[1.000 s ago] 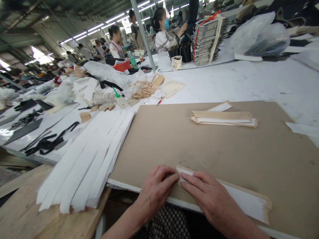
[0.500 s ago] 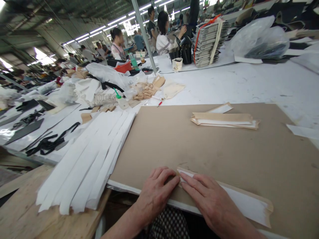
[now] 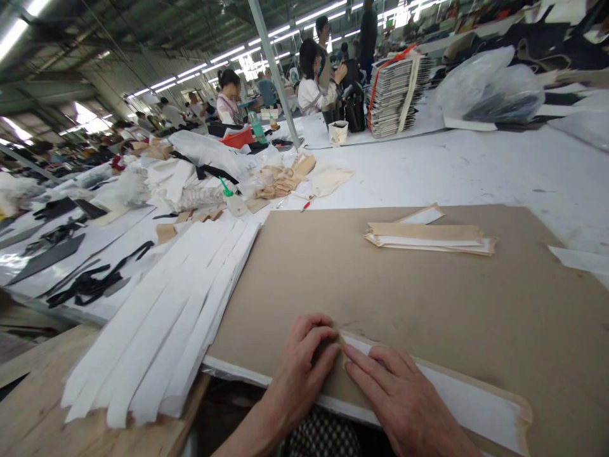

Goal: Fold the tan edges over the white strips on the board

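Note:
A long tan strip with a white paper-like layer on it, the tan-edged strip (image 3: 476,397), lies along the front of the brown board (image 3: 304,273). At its left end, my left hand (image 3: 304,355) has its fingers bent and closed, the fingertips and thumb at the tan edge. My right hand (image 3: 404,387) rests palm down across the strip, its fingers stretched out and pressing beside that same end. Part of the strip is hidden under this hand. Farther back on the board sits a small pile of similar tan and white strips (image 3: 428,235).
Left of the board, several long white strips (image 3: 166,324) fan out over a wooden surface (image 3: 38,406). Behind them stand a green-tipped bottle (image 3: 233,200) and a heap of tan pieces (image 3: 285,176). A tied stack (image 3: 397,95) and a plastic bag (image 3: 495,89) lie at the back; people work beyond.
My left hand's fingers have bent more at the strip's left end, where the tan edge now looks turned up. My right hand stays nearly in place. The view has tilted slightly.

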Demonstrator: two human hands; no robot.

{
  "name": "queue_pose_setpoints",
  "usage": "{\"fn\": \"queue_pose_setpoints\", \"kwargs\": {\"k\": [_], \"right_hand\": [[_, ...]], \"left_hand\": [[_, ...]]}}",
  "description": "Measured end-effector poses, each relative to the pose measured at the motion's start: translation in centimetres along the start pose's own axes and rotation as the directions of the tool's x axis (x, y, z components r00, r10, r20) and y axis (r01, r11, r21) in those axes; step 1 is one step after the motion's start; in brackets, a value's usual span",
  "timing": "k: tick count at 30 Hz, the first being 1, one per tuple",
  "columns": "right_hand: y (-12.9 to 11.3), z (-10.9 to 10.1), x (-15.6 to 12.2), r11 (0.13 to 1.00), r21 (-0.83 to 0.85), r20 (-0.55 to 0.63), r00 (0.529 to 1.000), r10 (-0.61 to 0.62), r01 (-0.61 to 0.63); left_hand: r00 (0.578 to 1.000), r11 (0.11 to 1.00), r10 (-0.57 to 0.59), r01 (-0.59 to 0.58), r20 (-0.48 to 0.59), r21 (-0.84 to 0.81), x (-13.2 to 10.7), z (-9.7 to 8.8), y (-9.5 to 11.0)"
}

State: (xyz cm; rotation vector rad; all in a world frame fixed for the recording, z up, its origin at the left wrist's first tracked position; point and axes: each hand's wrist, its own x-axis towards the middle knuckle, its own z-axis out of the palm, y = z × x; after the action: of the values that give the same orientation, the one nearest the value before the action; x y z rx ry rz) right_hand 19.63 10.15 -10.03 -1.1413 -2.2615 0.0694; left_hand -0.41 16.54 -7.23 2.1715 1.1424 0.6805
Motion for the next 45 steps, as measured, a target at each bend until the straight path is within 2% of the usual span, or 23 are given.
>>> {"fn": "queue_pose_setpoints", "kwargs": {"k": [11,21,33,39,42,45], "right_hand": [[0.0,0.0,0.0,1.0,0.012,-0.002,1.0,0.02,-0.02],[0.0,-0.1,0.0,0.999,0.039,0.001,0.999,0.033,-0.033],[-0.1,-0.1,0.1,0.999,0.043,-0.018,0.999,0.034,-0.033],[0.0,-0.3,0.0,0.998,0.05,-0.001,0.999,0.041,-0.041],[-0.2,-0.2,0.0,0.996,0.059,0.023,0.998,0.059,-0.061],[-0.3,0.0,-0.1,0.996,0.056,0.029,0.997,0.069,-0.071]], "left_hand": [[0.998,0.998,0.048,-0.046,-0.032,0.045,0.8,0.7,-0.3],[0.99,0.98,0.143,-0.143,0.01,0.142,0.9,0.5,-0.4],[0.968,0.926,0.216,-0.245,0.129,0.286,1.2,-0.2,-0.6],[0.933,0.882,0.255,-0.331,0.252,0.335,1.6,-0.8,-0.6],[0.935,0.915,0.221,-0.297,0.277,0.273,2.0,-1.3,-0.5],[0.96,0.972,0.14,-0.18,0.242,0.153,2.2,-1.6,-0.4]]}}
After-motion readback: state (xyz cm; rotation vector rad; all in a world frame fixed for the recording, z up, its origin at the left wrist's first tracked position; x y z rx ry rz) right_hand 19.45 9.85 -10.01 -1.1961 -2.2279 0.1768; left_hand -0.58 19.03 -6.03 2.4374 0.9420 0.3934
